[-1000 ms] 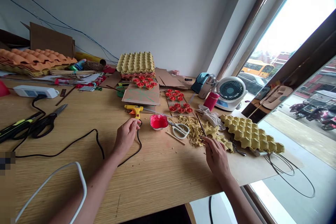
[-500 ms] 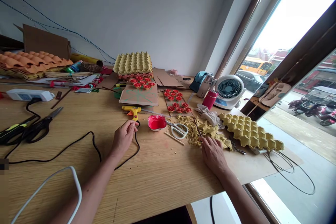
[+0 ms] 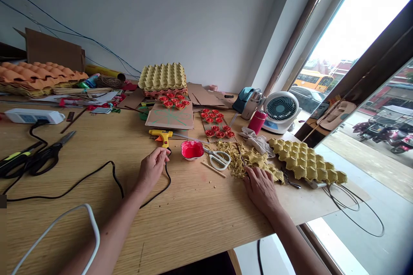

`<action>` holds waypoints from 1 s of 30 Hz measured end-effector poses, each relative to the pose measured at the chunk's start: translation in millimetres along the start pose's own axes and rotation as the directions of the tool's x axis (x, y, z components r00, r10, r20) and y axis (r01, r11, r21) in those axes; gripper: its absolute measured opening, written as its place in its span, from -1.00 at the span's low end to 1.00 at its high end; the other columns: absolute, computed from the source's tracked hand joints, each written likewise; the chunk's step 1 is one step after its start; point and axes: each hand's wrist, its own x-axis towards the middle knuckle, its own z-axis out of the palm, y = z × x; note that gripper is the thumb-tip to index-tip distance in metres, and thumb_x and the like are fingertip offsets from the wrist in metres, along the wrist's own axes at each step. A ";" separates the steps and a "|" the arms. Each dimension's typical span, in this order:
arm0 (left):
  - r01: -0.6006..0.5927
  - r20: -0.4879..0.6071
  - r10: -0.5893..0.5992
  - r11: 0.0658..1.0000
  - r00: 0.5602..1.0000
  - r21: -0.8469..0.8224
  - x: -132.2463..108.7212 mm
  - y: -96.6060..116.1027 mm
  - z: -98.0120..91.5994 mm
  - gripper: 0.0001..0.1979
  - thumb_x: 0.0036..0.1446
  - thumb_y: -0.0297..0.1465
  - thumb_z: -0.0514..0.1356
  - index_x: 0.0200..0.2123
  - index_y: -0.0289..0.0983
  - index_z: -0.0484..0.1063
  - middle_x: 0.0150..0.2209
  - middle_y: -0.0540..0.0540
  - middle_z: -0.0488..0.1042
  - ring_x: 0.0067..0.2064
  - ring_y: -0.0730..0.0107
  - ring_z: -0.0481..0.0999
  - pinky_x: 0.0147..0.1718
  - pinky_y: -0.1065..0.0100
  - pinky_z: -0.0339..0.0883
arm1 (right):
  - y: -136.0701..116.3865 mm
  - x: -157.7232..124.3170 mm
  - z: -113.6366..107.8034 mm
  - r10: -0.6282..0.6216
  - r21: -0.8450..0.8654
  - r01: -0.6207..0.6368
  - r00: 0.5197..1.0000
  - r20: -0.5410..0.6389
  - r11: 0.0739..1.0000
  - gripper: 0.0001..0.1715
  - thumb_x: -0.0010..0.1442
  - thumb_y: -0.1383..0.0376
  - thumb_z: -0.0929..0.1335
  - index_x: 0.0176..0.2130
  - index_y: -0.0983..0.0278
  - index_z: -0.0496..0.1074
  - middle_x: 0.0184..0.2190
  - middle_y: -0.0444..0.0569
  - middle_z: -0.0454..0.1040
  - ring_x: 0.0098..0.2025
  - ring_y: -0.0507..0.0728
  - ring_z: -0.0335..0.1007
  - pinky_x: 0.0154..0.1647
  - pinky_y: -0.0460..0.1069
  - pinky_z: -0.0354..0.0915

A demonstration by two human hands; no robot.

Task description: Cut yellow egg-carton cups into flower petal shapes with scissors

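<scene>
My left hand (image 3: 152, 166) is curled, its fingertips pinching the black cord (image 3: 112, 172) just behind the yellow glue gun (image 3: 162, 136). My right hand (image 3: 262, 188) lies low on the wooden table (image 3: 193, 219), fingers together at the near end of a thin dark stick (image 3: 241, 157). That stick lies across a pile of yellow egg-carton scraps (image 3: 250, 161). Between my hands are a small red bowl (image 3: 192, 149), white-handled scissors (image 3: 219, 159) and a wooden skewer (image 3: 213, 169).
A yellow egg tray (image 3: 306, 163) lies right of the scraps, with a small fan (image 3: 280, 111) and red cup (image 3: 258, 121) behind. Red paper roses (image 3: 217, 126) sit on cardboard. Stacked egg trays (image 3: 163, 78), black scissors (image 3: 45, 157), a power strip (image 3: 34, 116) and a white cable (image 3: 58, 227) are at the left.
My right hand has lowered the thin stick down onto the scrap pile and settled on the table. My left hand stayed at the glue gun's cord.
</scene>
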 end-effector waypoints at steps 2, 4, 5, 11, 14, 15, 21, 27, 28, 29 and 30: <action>0.003 -0.001 -0.003 1.000 1.000 0.000 0.0 -1.4 0.0 -0.65 0.23 -0.13 -0.01 -0.30 -0.22 0.44 -0.49 -0.03 0.48 -0.47 0.36 0.46 -0.43 0.39 0.32 | 1.2 -1.7 -3.7 0.020 -0.013 -0.020 1.000 -0.013 1.000 -0.69 0.35 0.27 0.26 0.06 0.22 0.38 -0.16 0.06 0.47 -0.14 0.24 0.36 -0.04 0.15 0.17; 0.005 -0.001 -0.005 1.000 1.000 0.000 0.1 -2.7 0.0 -0.65 0.24 -0.13 -0.01 -0.29 -0.22 0.44 -0.48 -0.03 0.48 -0.46 0.36 0.46 -0.43 0.39 0.31 | 6.3 -2.1 -9.6 0.056 -0.042 -0.057 0.998 -0.029 0.997 -0.69 0.34 0.24 0.26 0.06 0.22 0.37 -0.16 0.06 0.46 -0.14 0.25 0.36 -0.07 0.15 0.17; 0.006 0.000 -0.006 1.000 1.000 0.001 0.3 -3.2 -0.1 -0.65 0.24 -0.12 -0.01 -0.28 -0.22 0.44 -0.48 -0.03 0.48 -0.45 0.36 0.46 -0.43 0.39 0.31 | 10.6 -1.3 -13.0 0.080 -0.061 -0.082 0.996 -0.041 0.995 -0.68 0.35 0.22 0.26 0.06 0.23 0.37 -0.16 0.07 0.46 -0.14 0.26 0.36 -0.08 0.15 0.18; 0.014 -0.008 -0.014 1.000 1.000 -0.004 1.5 -5.1 -1.0 -0.64 0.23 -0.11 0.00 -0.28 -0.22 0.44 -0.47 -0.04 0.49 -0.44 0.34 0.46 -0.42 0.39 0.31 | 41.0 16.3 -28.9 0.209 -0.126 -0.220 0.974 -0.092 0.967 -0.66 0.33 0.23 0.24 0.07 0.25 0.35 -0.12 0.08 0.47 -0.12 0.28 0.39 -0.13 0.14 0.21; 0.012 -0.012 -0.012 1.000 1.000 0.006 1.6 -5.6 -0.9 -0.65 0.23 -0.12 -0.01 -0.28 -0.22 0.44 -0.47 -0.03 0.49 -0.45 0.34 0.46 -0.43 0.39 0.29 | 47.4 26.1 -31.5 0.238 -0.115 -0.245 0.969 -0.072 0.963 -0.67 0.33 0.24 0.24 0.05 0.23 0.36 -0.12 0.06 0.48 -0.13 0.26 0.42 -0.14 0.13 0.22; 0.011 -0.014 -0.011 1.000 1.000 0.007 1.6 -5.4 -0.7 -0.65 0.23 -0.12 -0.01 -0.28 -0.22 0.44 -0.47 -0.03 0.49 -0.45 0.35 0.46 -0.44 0.39 0.29 | 49.1 27.9 -32.2 0.242 -0.115 -0.248 0.968 -0.065 0.962 -0.68 0.32 0.24 0.24 0.05 0.22 0.36 -0.12 0.06 0.48 -0.13 0.26 0.42 -0.14 0.13 0.23; 0.016 -0.040 -0.016 1.000 0.999 -0.013 4.2 -2.9 -5.2 -0.66 0.22 -0.13 0.00 -0.28 -0.22 0.44 -0.47 -0.04 0.49 -0.44 0.34 0.47 -0.40 0.38 0.33 | 73.2 22.0 -38.3 0.272 -0.128 -0.280 0.959 -0.080 0.951 -0.68 0.31 0.19 0.24 0.00 0.22 0.41 -0.11 0.09 0.49 -0.14 0.28 0.45 -0.17 0.14 0.26; 0.080 -0.173 -0.065 0.993 0.983 0.086 10.9 -9.4 -19.4 -0.72 0.18 -0.19 0.03 -0.24 -0.22 0.44 -0.41 -0.07 0.54 -0.36 0.28 0.53 -0.32 0.35 0.34 | 59.6 30.1 -28.8 0.271 0.144 -0.252 0.954 -0.127 0.957 -0.72 0.31 0.22 0.24 -0.06 0.24 0.42 -0.17 0.08 0.52 -0.23 0.22 0.50 -0.27 0.09 0.32; 0.093 -0.166 -0.072 0.989 0.983 0.118 10.6 -10.6 -19.5 -0.74 0.17 -0.22 0.04 -0.24 -0.22 0.43 -0.39 -0.08 0.55 -0.34 0.27 0.54 -0.30 0.34 0.34 | 46.2 35.1 -25.8 0.253 0.191 -0.227 0.959 -0.127 0.955 -0.74 0.32 0.22 0.23 -0.09 0.24 0.42 -0.17 0.07 0.52 -0.24 0.21 0.50 -0.25 0.10 0.32; 0.101 -0.144 -0.079 0.983 0.986 0.155 9.8 -11.3 -18.6 -0.77 0.16 -0.25 0.05 -0.24 -0.21 0.42 -0.37 -0.08 0.56 -0.32 0.27 0.55 -0.29 0.35 0.34 | 29.7 40.7 -23.5 0.223 0.228 -0.192 0.968 -0.119 0.954 -0.74 0.33 0.22 0.22 -0.09 0.23 0.42 -0.16 0.07 0.53 -0.23 0.22 0.49 -0.21 0.12 0.33; 0.104 -0.108 -0.084 0.976 0.991 0.193 8.5 -11.7 -16.8 -0.80 0.15 -0.28 0.06 -0.25 -0.21 0.42 -0.36 -0.07 0.57 -0.32 0.28 0.55 -0.29 0.36 0.33 | 10.3 47.0 -22.1 0.184 0.268 -0.152 0.978 -0.099 0.951 -0.74 0.35 0.23 0.21 -0.07 0.23 0.41 -0.14 0.07 0.53 -0.21 0.21 0.49 -0.18 0.13 0.33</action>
